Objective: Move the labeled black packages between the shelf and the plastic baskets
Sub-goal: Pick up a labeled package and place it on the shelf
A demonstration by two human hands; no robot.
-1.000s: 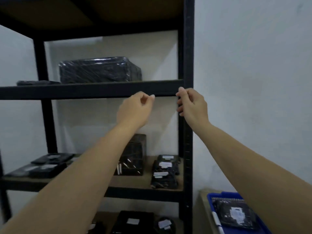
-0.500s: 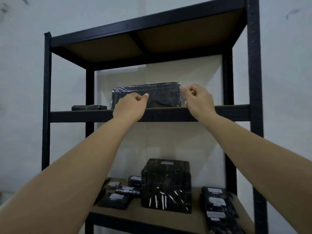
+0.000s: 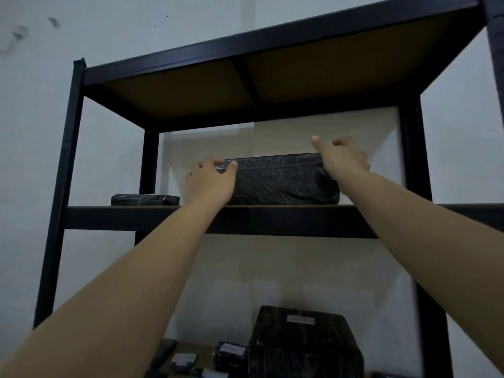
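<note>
A long black package wrapped in shiny film [image 3: 281, 180] lies on the upper board of the black metal shelf [image 3: 272, 219]. My left hand [image 3: 211, 181] is curled over its left end, thumb on the front face and fingers on top. My right hand [image 3: 341, 158] reaches past its right end with thumb and fingers spread apart; its palm side is hidden, so contact with the package is unclear. No basket is in view.
A flat black package [image 3: 144, 199] lies left of the long one on the same board. On the board below stand a big black box with a white label [image 3: 305, 342] and several small labeled packages [image 3: 230, 353]. White walls surround the shelf.
The view has tilted upward. Both hands rose from the shelf's front rail to the two ends of the long package; the left one has closed on it.
</note>
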